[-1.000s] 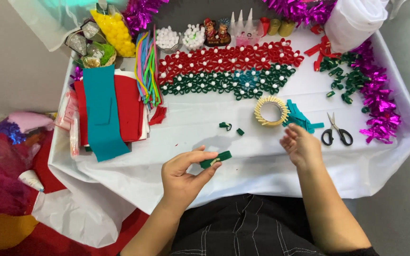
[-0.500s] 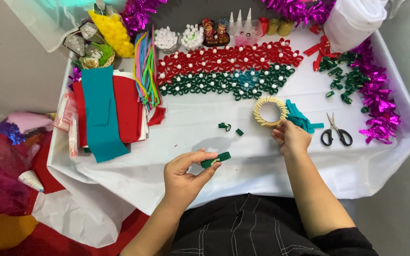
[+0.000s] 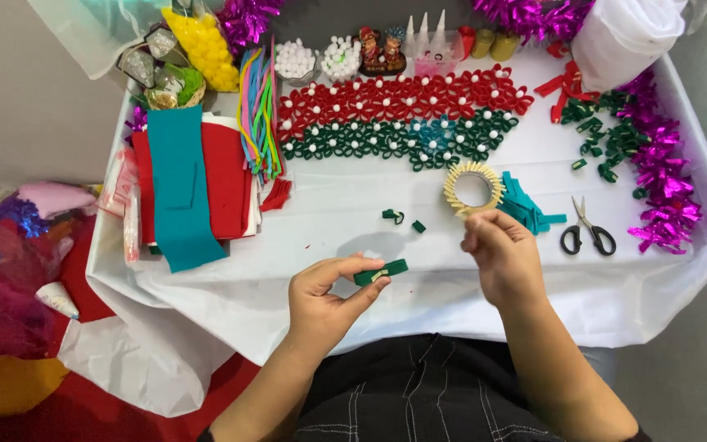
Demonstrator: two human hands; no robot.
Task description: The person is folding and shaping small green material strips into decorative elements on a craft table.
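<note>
Nearest the body, the left hand [image 3: 325, 299] pinches a short folded green strip [image 3: 381, 272] between thumb and fingertips, the grip closed on its left end. The strip's long axis runs left to right with a slight upward tilt, its free end pointing toward the right hand [image 3: 501, 252]. That hand is raised over the front of the white surface [image 3: 353, 221], its fingers curled in on themselves; whether they pinch anything small cannot be told. It sits level with the strip and near its free end, apart from it.

Just beyond the right hand lies a pale ring of tape [image 3: 473, 187], close to the fingertips, with teal strips [image 3: 525, 209] beside it and scissors [image 3: 587, 231] further right. Two small green pieces [image 3: 403, 219] lie on the surface beyond the strip, between the hands. Farthest off run rows of red and green loops [image 3: 403, 115].
</note>
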